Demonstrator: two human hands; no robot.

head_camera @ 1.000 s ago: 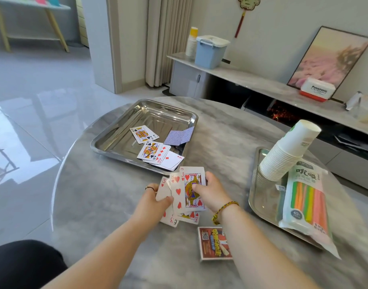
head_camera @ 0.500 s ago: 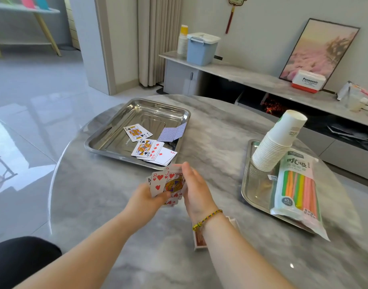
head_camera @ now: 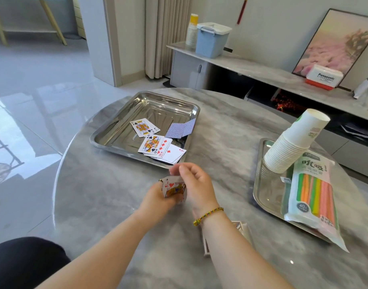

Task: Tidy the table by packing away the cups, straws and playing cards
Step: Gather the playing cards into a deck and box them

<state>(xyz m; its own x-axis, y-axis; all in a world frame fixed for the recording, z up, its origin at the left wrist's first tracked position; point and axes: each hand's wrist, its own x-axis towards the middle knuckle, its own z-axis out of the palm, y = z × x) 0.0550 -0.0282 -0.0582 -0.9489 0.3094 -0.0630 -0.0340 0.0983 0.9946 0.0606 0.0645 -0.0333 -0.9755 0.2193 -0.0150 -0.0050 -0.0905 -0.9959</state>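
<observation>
My left hand [head_camera: 158,197] grips a squared-up stack of playing cards [head_camera: 174,189], a jack of hearts on its face. My right hand [head_camera: 196,185] curls over the stack's right edge, touching it. Several loose cards [head_camera: 158,146] lie face up in the left steel tray [head_camera: 116,132], with two blue-backed cards [head_camera: 181,128] at its right rim. The card box [head_camera: 244,234] lies on the table, mostly hidden behind my right forearm. A tilted stack of white paper cups [head_camera: 293,142] and a bag of coloured straws [head_camera: 312,192] rest in the right steel tray [head_camera: 262,195].
The round marble table [head_camera: 220,126] ends just beyond the trays, with glossy floor to the left. Behind stands a low cabinet with a blue lidded bin [head_camera: 212,39], a cup stack [head_camera: 191,30], a Panasonic box [head_camera: 323,79] and a framed picture [head_camera: 341,44].
The fanned cards in my hands have been pushed together into a compact stack. Both hands stayed near the table's middle; the view shifted slightly.
</observation>
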